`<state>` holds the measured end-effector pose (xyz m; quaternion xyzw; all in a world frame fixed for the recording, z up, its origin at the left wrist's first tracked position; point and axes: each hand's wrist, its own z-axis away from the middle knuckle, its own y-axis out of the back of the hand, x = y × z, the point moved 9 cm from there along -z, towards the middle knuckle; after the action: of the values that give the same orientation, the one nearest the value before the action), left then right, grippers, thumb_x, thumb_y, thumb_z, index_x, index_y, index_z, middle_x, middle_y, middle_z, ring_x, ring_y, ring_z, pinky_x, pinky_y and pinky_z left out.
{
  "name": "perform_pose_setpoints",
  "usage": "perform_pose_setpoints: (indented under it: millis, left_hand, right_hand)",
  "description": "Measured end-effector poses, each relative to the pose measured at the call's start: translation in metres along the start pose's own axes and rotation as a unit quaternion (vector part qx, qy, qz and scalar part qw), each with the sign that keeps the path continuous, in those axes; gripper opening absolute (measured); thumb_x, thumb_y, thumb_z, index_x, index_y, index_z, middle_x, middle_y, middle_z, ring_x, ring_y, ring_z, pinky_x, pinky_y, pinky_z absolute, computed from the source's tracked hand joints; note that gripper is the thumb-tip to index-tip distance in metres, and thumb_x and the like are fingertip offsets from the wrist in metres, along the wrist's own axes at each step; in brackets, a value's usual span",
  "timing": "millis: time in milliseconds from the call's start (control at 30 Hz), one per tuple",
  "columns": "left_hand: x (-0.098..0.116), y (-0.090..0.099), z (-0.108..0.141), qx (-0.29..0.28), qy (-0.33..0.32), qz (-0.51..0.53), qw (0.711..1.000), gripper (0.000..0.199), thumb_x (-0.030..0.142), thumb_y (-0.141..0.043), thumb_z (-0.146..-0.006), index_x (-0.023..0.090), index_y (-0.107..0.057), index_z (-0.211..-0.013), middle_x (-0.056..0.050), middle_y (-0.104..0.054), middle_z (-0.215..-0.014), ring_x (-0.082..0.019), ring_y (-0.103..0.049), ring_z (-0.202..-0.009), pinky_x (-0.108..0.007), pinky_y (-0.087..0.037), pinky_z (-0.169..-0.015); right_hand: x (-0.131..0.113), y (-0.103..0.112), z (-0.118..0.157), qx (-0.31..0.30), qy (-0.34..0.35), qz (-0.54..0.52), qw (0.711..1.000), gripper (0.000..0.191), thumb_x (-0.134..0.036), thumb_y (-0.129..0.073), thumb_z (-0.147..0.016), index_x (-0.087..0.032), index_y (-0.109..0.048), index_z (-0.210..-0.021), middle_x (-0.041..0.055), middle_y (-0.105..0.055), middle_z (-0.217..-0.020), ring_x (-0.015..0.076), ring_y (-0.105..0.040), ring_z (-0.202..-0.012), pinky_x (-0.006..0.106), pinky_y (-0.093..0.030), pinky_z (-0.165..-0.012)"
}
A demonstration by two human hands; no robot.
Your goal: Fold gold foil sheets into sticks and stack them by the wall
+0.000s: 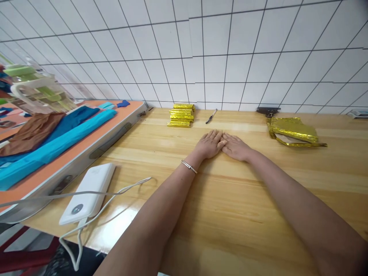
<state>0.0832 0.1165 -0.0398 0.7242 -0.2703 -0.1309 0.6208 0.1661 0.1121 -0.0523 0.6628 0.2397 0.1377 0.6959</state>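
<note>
On the wooden tabletop (244, 230), the left hand (210, 145) and right hand (237, 148) lie flat, touching, each grip open and empty; loose fingers suit this best. Upper centre: gold strips (181, 116), pen (211, 116). Upper right: gold packet (296, 128).

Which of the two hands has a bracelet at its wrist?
The left hand: a silver bangle circles its wrist, while the right hand wears none.

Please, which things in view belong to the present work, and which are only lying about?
Likely work things, by nearness:
wooden table under left hand and right hand
gold strips
pen
gold packet

Probably just lying about:
power bank
white cable
green-lidded jug
turquoise roll
</note>
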Motion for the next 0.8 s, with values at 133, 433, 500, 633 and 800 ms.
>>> perform_pose_setpoints:
  millis: [133, 433, 500, 633, 800]
  left_hand:
    - [-0.001, -0.004, -0.001, -0.013, 0.002, -0.026, 1.000, 0.062, 0.053, -0.010, -0.092, 0.018, -0.024, -0.140, -0.007, -0.024, -0.147, -0.021, -0.018, -0.136, -0.037, -0.018, -0.109]
    - [0.001, -0.006, -0.003, -0.015, 0.000, -0.047, 0.999, 0.059, 0.054, -0.018, -0.090, 0.022, -0.026, -0.139, -0.005, -0.025, -0.146, -0.022, -0.019, -0.135, -0.039, -0.018, -0.109]
    - [0.002, -0.005, -0.002, -0.015, -0.001, -0.048, 0.999, 0.061, 0.056, -0.018, -0.089, 0.022, -0.026, -0.139, -0.005, -0.024, -0.147, -0.022, -0.018, -0.135, -0.039, -0.018, -0.109]
    - [0.001, -0.005, -0.002, -0.017, 0.004, -0.049, 0.999, 0.065, 0.060, -0.018, -0.087, 0.021, -0.026, -0.139, -0.006, -0.024, -0.147, -0.022, -0.018, -0.135, -0.039, -0.018, -0.109]
    - [0.000, -0.008, -0.002, -0.024, -0.001, -0.050, 0.998, 0.062, 0.055, -0.019, -0.088, 0.019, -0.028, -0.138, -0.007, -0.024, -0.147, -0.022, -0.017, -0.136, -0.039, -0.017, -0.109]
  right_hand:
    - [0.022, 0.000, 0.006, -0.007, -0.002, 0.004, 1.000, 0.064, -0.053, -0.015, -0.089, -0.022, -0.013, -0.144, 0.0012, -0.012, -0.150, 0.0206, -0.011, -0.136, 0.040, -0.014, -0.110]
    - [0.041, 0.008, 0.015, 0.038, -0.027, 0.032, 0.998, 0.059, -0.047, -0.019, -0.090, -0.020, -0.024, -0.142, 0.0044, -0.021, -0.149, 0.0231, -0.017, -0.135, 0.043, -0.019, -0.108]
    - [0.036, 0.012, 0.016, 0.055, -0.031, 0.037, 0.997, 0.058, -0.045, -0.022, -0.089, -0.017, -0.026, -0.141, 0.0067, -0.021, -0.148, 0.0235, -0.015, -0.136, 0.043, -0.018, -0.108]
    - [0.016, 0.027, 0.017, 0.104, -0.009, 0.036, 0.994, 0.056, -0.038, -0.028, -0.089, -0.014, -0.029, -0.139, 0.0076, -0.021, -0.148, 0.0235, -0.010, -0.137, 0.043, -0.015, -0.109]
    - [-0.018, 0.026, 0.017, 0.073, 0.076, -0.039, 0.994, 0.056, -0.043, -0.018, -0.092, -0.018, -0.023, -0.142, 0.0056, -0.025, -0.147, 0.0203, -0.021, -0.134, 0.040, -0.022, -0.108]
